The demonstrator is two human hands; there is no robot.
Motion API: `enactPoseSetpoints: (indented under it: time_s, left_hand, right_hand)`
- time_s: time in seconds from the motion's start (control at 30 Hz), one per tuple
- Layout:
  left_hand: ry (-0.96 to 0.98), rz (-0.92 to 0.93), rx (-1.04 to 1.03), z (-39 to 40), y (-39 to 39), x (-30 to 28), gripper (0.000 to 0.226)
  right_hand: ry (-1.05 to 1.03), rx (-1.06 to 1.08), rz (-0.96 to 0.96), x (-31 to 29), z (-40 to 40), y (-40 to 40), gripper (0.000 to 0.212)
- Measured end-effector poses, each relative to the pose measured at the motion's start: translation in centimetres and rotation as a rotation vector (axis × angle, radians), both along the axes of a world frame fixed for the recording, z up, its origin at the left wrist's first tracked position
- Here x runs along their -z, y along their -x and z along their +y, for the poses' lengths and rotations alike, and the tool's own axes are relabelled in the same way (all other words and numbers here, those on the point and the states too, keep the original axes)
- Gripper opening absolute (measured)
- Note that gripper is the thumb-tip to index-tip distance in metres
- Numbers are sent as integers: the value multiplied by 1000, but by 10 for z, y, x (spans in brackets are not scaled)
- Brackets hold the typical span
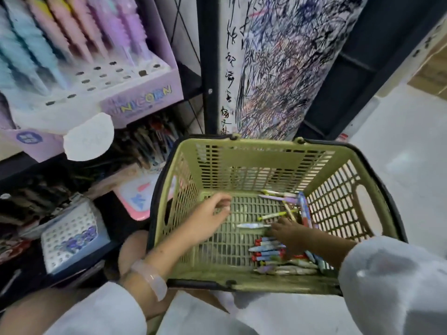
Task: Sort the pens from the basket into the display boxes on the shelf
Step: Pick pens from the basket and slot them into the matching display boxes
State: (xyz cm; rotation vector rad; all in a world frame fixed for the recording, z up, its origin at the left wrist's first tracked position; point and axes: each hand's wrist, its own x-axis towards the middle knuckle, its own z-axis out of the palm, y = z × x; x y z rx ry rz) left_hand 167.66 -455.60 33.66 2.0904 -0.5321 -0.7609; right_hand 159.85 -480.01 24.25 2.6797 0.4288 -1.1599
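Basket: A green plastic basket (244,163) with black handles is sitting in front of the person, right by the shelf (183,78).
Pens: Many pens are lying on the basket floor. A bunch of pens (267,250) with red ends is lying near the front right corner. A few more pens (280,197) are lying near the back right side.
Single pen: One blue and white pen (251,225) is lying alone in the middle of the basket.
Yellow pen: A yellow pen (272,216) is lying just behind it.
Left hand: The left hand (208,218) is reaching into the basket. Its fingers are a little curled and loose, and they are holding nothing.
Right hand: The right hand (287,235) is reaching down over the pens. Its fingertips are right next to the end of the single pen. I cannot tell if the fingers are gripping anything.
Bracelet: A pale pink bracelet (151,279) is sitting on the left wrist.
Display boxes: A purple box (142,97) with little holes is standing on the shelf, with fluffy pens (72,32) standing in it. A blue and white box with holes (72,235) is sitting lower down.
Scribble paper: A white paper with pen scribbles (278,68) is hanging behind the basket.
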Motion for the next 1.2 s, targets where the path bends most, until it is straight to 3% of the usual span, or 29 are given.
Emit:
enactPoseSetpoints:
  time_s: [0.07, 0.17, 0.43, 0.6, 0.7, 0.73, 0.83, 0.9, 1.0, 1.1, 1.2]
  left_hand:
    - [3, 15, -15, 1, -1, 2, 30]
    - [13, 42, -54, 0, -2, 0, 29]
    - [46, 55, -83, 2, -4, -7, 31]
    - [59, 39, -81, 4, -3, -12, 30]
    - [73, 51, -92, 5, -1, -17, 28]
    - [76, 59, -101, 5, -1, -20, 27]
    - [132, 147, -144, 6, 0, -31, 32]
    - [207, 249, -169, 6, 3, -41, 40]
    - [317, 328, -190, 6, 6, -55, 36]
    - [398, 329, -275, 12, 4, -71, 32]
    - [426, 212, -361, 25, 1, -86, 30]
  right_hand:
    - [23, -85, -45, 12, 6, 4, 87]
    - [5, -138, -72, 20, 15, 5, 74]
    - [-123, 128, -4, 18, 33, 8, 51]
    - [-326, 423, 37, -1, 33, -1, 30]
    - [-556, 659, -85, -30, 35, -23, 5]
    - [-668, 773, -121, -44, 38, -32, 15]
    - [-1029, 983, -200, -94, 55, -56, 16]
    - [-1270, 1059, -178, -122, 76, -67, 21]
    - [-1569, 1139, -91, -153, 111, -80, 25]
    - [-1683, 1182, -73, -182, 139, -88, 21]
    - [-1720, 1143, -111, -205, 159, -92, 14]
